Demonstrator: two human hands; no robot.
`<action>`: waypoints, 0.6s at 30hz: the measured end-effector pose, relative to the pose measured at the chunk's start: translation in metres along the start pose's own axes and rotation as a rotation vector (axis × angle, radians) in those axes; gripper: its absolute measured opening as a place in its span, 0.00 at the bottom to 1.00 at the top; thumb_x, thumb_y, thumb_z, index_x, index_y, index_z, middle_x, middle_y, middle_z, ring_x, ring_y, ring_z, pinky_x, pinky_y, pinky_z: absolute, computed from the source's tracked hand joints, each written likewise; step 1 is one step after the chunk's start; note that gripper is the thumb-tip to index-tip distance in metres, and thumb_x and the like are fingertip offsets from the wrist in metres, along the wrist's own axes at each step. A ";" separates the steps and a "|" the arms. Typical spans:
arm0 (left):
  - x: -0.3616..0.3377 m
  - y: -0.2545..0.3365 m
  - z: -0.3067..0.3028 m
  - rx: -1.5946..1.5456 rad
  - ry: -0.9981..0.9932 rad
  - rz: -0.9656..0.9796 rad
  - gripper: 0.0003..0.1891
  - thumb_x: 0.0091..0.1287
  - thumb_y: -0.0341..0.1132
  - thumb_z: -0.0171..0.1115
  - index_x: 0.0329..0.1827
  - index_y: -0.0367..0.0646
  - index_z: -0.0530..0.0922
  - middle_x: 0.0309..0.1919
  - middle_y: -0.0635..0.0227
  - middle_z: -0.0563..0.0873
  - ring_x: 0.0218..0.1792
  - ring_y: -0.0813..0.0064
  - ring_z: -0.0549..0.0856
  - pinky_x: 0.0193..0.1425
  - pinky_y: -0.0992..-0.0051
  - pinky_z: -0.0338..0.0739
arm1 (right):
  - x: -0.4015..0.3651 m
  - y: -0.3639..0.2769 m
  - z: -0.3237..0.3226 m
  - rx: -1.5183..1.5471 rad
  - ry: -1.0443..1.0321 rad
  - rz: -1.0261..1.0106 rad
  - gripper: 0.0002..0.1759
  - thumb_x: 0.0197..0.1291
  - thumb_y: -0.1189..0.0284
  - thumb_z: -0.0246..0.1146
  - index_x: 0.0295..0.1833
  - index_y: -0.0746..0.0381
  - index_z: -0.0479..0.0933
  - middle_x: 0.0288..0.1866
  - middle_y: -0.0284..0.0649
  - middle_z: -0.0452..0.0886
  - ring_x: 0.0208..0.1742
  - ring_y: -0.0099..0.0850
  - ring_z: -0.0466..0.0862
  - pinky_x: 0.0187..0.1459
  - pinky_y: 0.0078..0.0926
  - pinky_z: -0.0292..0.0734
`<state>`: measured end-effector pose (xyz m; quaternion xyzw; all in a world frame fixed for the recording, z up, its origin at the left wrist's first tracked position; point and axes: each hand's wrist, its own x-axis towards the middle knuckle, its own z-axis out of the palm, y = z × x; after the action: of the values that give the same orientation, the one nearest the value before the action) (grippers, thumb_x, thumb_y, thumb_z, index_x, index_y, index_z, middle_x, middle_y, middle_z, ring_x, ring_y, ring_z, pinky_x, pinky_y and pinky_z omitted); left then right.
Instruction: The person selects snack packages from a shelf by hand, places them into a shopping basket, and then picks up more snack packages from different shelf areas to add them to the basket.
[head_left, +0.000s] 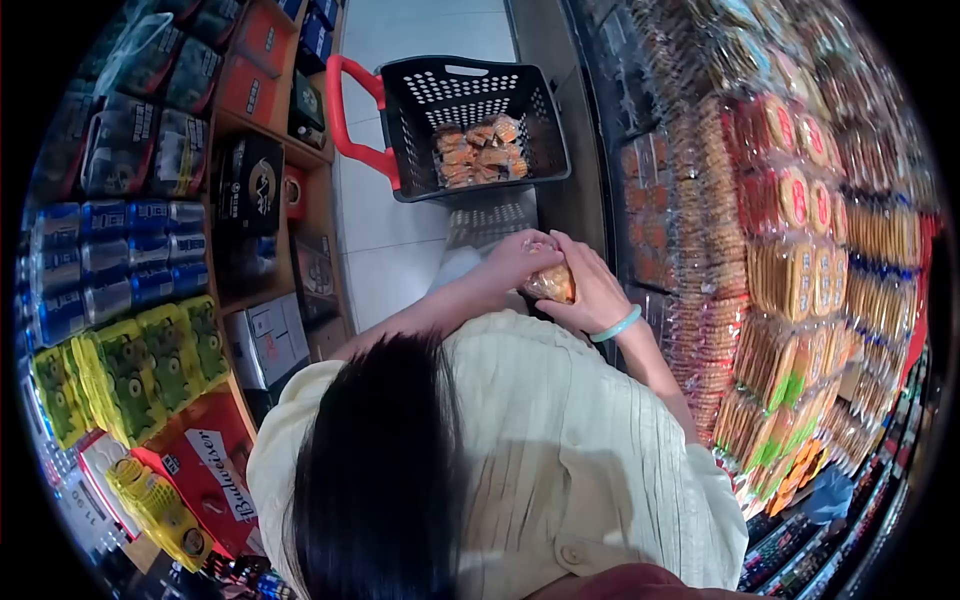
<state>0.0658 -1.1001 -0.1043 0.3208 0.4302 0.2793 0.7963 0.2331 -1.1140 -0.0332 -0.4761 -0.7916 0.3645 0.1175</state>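
Close in front of my body, a small snack in a clear wrapper (552, 284) sits between my two hands. My left hand (515, 265) closes on its left and upper side. My right hand (592, 287), with a pale green bangle at the wrist, wraps round its right side, thumb below. The fingers partly cover the snack, so its exact kind cannot be made out. Beyond the hands stands a black shopping basket (475, 75) with a red handle (343, 120). Several orange-brown wrapped snacks (480, 158) lie on the basket's bottom.
To the right, shelves hold stacked packs of biscuits (785, 280) in clear wrapping. Along the left are blue cans (105, 265), green-and-yellow multipacks (140, 370), a red Budweiser box (215, 470) and a wooden shelf (270, 120). A pale tiled floor (385, 270) runs between them.
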 end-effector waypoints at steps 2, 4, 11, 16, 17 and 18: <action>0.007 0.006 -0.023 0.099 0.052 -0.020 0.15 0.63 0.38 0.63 0.49 0.42 0.74 0.40 0.73 0.79 0.40 0.83 0.78 0.40 0.81 0.73 | 0.026 0.004 0.008 0.028 -0.034 -0.002 0.49 0.41 0.63 0.73 0.68 0.66 0.57 0.56 0.53 0.72 0.59 0.50 0.71 0.62 0.41 0.64; 0.022 0.002 -0.046 0.103 0.097 -0.009 0.15 0.63 0.39 0.63 0.49 0.43 0.74 0.40 0.72 0.79 0.40 0.83 0.78 0.39 0.82 0.73 | 0.053 0.012 0.017 0.070 -0.054 -0.005 0.51 0.39 0.64 0.74 0.69 0.65 0.57 0.56 0.53 0.72 0.58 0.50 0.71 0.61 0.40 0.66; 0.060 0.026 -0.145 0.265 0.403 0.127 0.21 0.62 0.36 0.64 0.56 0.38 0.71 0.46 0.65 0.80 0.45 0.77 0.80 0.45 0.77 0.76 | 0.167 0.051 0.059 0.205 -0.082 -0.010 0.50 0.39 0.62 0.74 0.69 0.63 0.58 0.56 0.52 0.73 0.57 0.48 0.75 0.58 0.37 0.71; 0.032 0.123 -0.211 0.775 0.773 0.738 0.21 0.57 0.32 0.64 0.54 0.40 0.73 0.52 0.55 0.78 0.53 0.58 0.78 0.55 0.65 0.73 | 0.237 0.124 0.100 0.364 -0.024 0.341 0.49 0.42 0.56 0.74 0.68 0.64 0.60 0.58 0.51 0.75 0.60 0.42 0.76 0.60 0.31 0.70; 0.026 0.140 -0.221 0.821 0.840 0.814 0.21 0.57 0.31 0.65 0.55 0.40 0.73 0.54 0.54 0.76 0.56 0.56 0.76 0.58 0.63 0.71 | 0.249 0.142 0.112 0.342 0.053 0.351 0.49 0.42 0.55 0.74 0.67 0.65 0.61 0.58 0.50 0.76 0.59 0.40 0.77 0.59 0.30 0.70; 0.021 0.152 -0.233 0.825 0.831 0.807 0.21 0.57 0.31 0.65 0.55 0.40 0.73 0.54 0.54 0.76 0.56 0.56 0.76 0.58 0.63 0.71 | 0.263 0.153 0.114 0.318 0.023 0.453 0.48 0.42 0.55 0.74 0.66 0.65 0.62 0.57 0.50 0.76 0.58 0.40 0.78 0.59 0.30 0.70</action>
<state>-0.1511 -0.9246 -0.0997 0.5974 0.6166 0.4660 0.2141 0.1379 -0.9030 -0.2612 -0.6208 -0.5963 0.4957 0.1153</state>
